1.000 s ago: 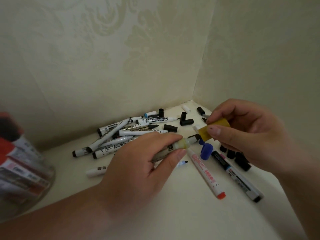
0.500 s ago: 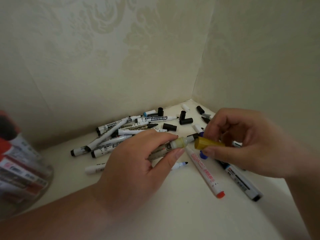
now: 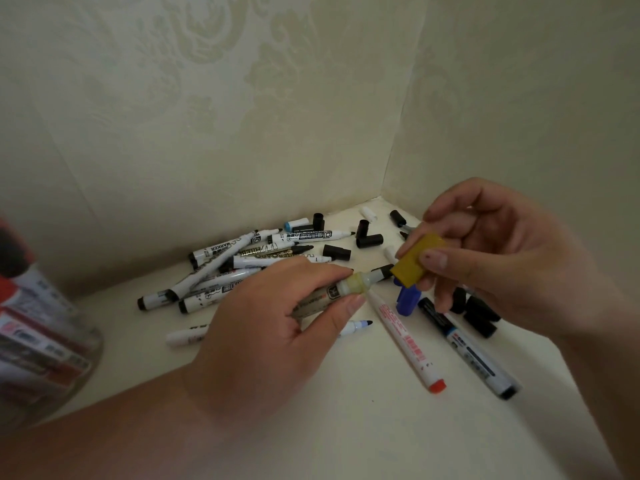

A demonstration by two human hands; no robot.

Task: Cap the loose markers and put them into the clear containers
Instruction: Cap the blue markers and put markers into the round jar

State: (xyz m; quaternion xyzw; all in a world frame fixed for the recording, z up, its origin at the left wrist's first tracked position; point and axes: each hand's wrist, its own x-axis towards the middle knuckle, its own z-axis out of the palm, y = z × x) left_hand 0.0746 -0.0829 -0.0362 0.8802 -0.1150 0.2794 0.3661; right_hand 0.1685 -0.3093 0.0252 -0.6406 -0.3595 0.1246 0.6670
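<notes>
Far left edge of frame: clear container (image 3: pixel 45 341), blurred, red-capped markers already inside, standing on the counter (image 3: pixel 381 427). Left of centre, against the wall: pile of loose markers (image 3: pixel 221 268), several with bare nibs. Centre: my left hand (image 3: pixel 270 337), fingers clamped round the barrel of one marker (image 3: pixel 343 291), nib end pointing right and a little up. Just right of it is the yellow cap (image 3: pixel 415 263), pinched between thumb and fingers of my right hand (image 3: pixel 502 265), spare fingers loosely curled. The cap mouth is right at the nib but tilted off the barrel line, not seated. Step in hand, as I read it: capping. To do it well, swing the cap until its axis matches the barrel, grip firm near the yellowish collar so the marker can't slide back, and push straight until it stops. A crooked push likely jams or inks the rim. Under the cap on the counter: blue cap (image 3: pixel 407 299), red-ended marker (image 3: pixel 405 337), dark-ended marker (image 3: pixel 467 351), black caps (image 3: pixel 481 317) partly behind my right hand. After that the capped marker goes across the whole frame to the container.
</notes>
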